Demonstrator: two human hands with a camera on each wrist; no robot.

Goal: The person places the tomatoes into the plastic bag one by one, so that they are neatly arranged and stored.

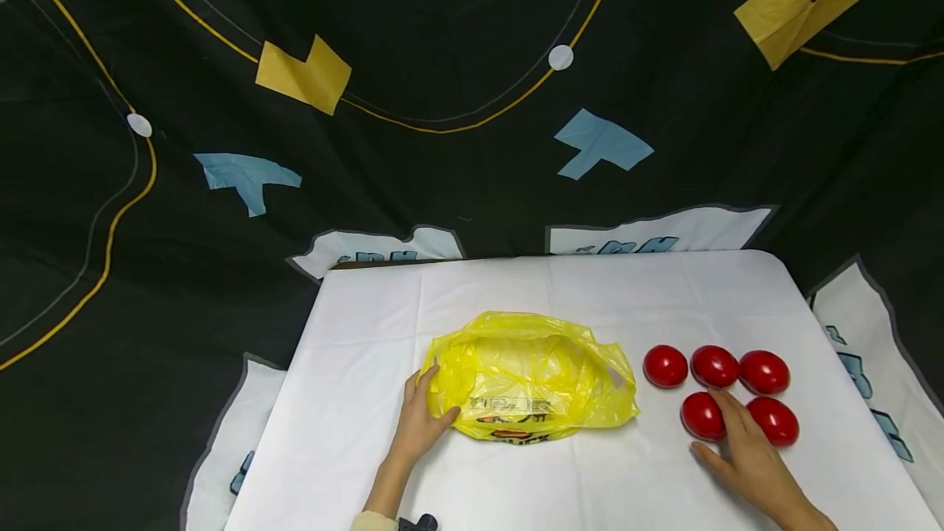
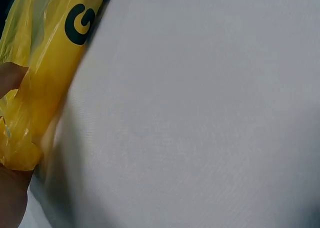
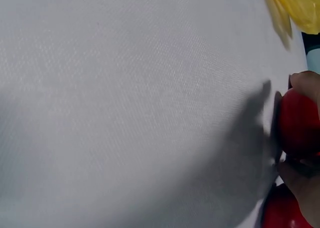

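Observation:
A yellow plastic bag (image 1: 583, 412) lies with its mouth spread on the white-covered table, dark print along its near side. My left hand (image 1: 419, 428) holds its left edge between thumb and fingers; the left wrist view shows the thumb against the crinkled plastic (image 2: 50, 82). On the right, my right hand (image 1: 755, 461) grips a glossy red ball-like piece (image 1: 701, 416), the near left one of a group. In the right wrist view, fingers and thumb lie on opposite sides of that red piece (image 3: 297, 123).
Three more red pieces form a row behind, including a middle one (image 1: 714, 366), and another red piece (image 1: 774, 421) sits right beside my right hand. A white cloth (image 1: 501, 482) covers the table. Behind it hangs a dark patterned fabric (image 1: 442, 187).

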